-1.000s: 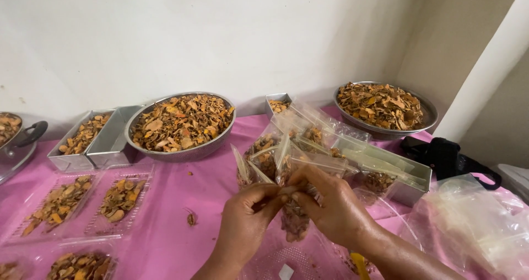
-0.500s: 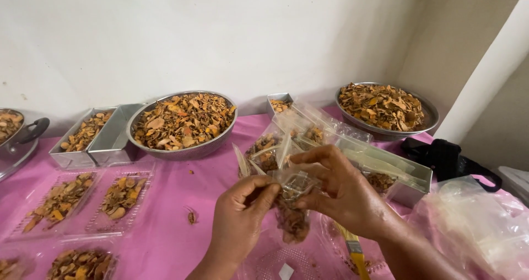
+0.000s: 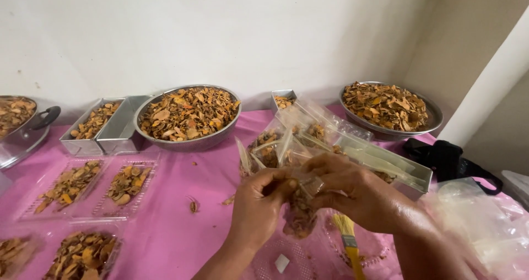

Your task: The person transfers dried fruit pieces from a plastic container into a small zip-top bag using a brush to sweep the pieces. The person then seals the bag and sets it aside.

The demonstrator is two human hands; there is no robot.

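My left hand (image 3: 259, 205) and my right hand (image 3: 361, 192) meet in front of me over the pink table cover (image 3: 182, 203). Between them hangs a small clear plastic bag (image 3: 300, 211) filled with brown and orange dried chips. Both hands pinch its top edge. Just behind the hands stands a long metal tray (image 3: 410, 175) packed with several upright filled clear bags (image 3: 275, 148).
Two round metal bowls of dried chips (image 3: 190, 115) (image 3: 388, 106) stand at the back. Small metal tins (image 3: 99, 127) and clear plastic clamshell trays (image 3: 91, 183) with chips lie left. A yellow brush (image 3: 348, 241) lies under my hands. Black strap bag (image 3: 449, 159) and loose plastic bags (image 3: 487, 225) sit right.
My hands stayed together on the small bag, working its top; they lifted slightly, then came back down and closer over the table.
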